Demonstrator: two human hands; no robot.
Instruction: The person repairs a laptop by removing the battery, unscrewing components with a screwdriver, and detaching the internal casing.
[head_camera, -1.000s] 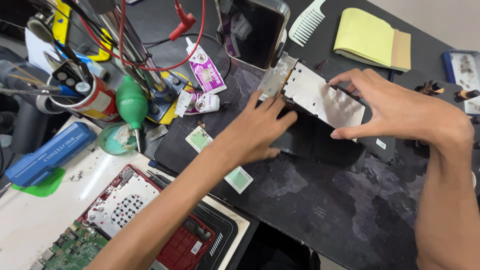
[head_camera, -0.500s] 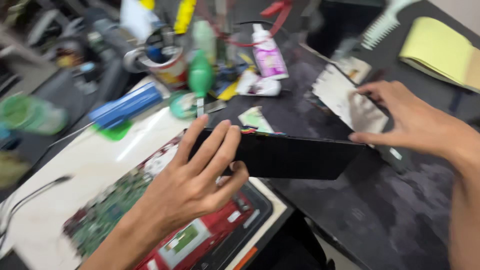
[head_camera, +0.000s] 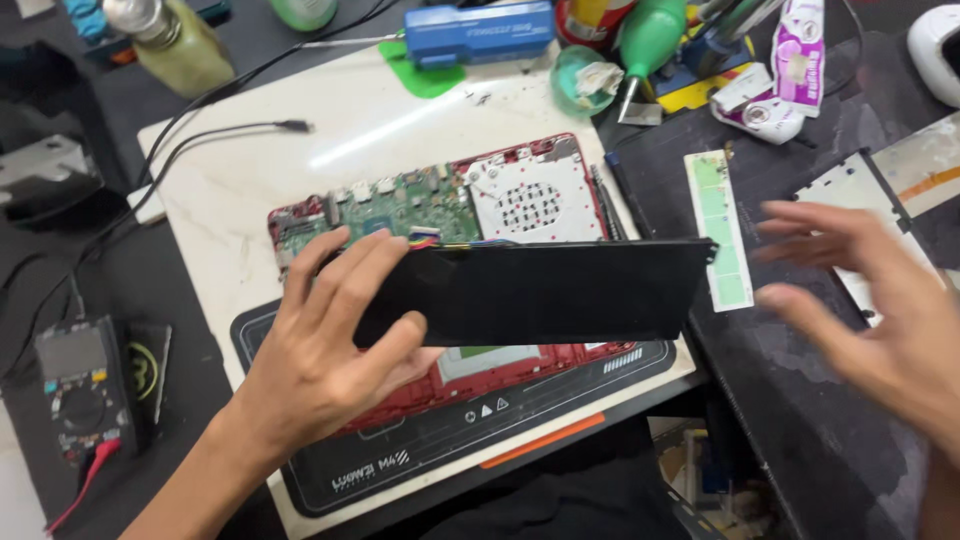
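The left hand (head_camera: 320, 350) grips a long flat black battery pack (head_camera: 540, 292) at its left end, fingers spread over the top face and the thumb pressed up against the lower edge, so the pack is pinched between them and held level above an opened red laptop base (head_camera: 450, 220). The pack's right end reaches out past the laptop, near a green strip (head_camera: 722, 228) lying on the dark mat (head_camera: 800, 420). The right hand (head_camera: 880, 310) is blurred, open with fingers loosely spread, holding nothing, just off the pack's right end and apart from it. The laptop shows a green circuit board and a silver fan plate, and sits on a white work mat (head_camera: 250, 190). A multimeter (head_camera: 85, 385) lies at the left; a blue box (head_camera: 478, 32), a green blower bulb (head_camera: 648, 38) and a yellowish bottle (head_camera: 175, 45) crowd the far edge
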